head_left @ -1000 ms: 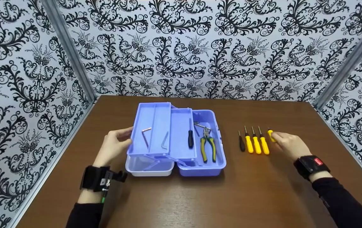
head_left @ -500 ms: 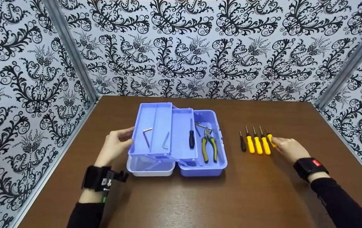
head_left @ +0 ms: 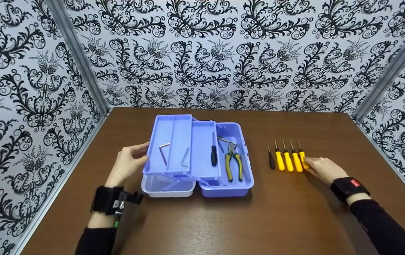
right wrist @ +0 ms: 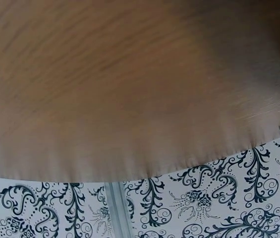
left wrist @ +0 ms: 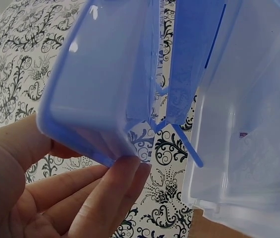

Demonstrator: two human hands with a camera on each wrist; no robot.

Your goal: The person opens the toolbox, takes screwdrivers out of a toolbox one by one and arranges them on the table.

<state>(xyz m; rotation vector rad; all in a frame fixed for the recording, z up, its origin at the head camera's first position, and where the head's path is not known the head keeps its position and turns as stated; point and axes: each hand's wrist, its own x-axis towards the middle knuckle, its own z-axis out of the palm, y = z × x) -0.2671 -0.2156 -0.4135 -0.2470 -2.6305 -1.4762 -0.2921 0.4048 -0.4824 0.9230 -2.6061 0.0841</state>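
Gripping left and right

With the left hand (head_left: 128, 163), clamps fingers on the edge of the upper tray (head_left: 163, 129) of the open toolbox (head_left: 224, 192). With the right hand (head_left: 324, 168), pinches the handle of the rightmost yellow screwdriver (head_left: 302, 156) between the fingers, on the worktop (head_left: 216, 226), in a row with three other yellow screwdrivers (head_left: 288, 163) and a black screwdriver (head_left: 271, 163).

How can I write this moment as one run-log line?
left hand: grips top tray | right hand: touches rightmost screwdriver | four other screwdrivers: beside it, on table | pliers: in toolbox
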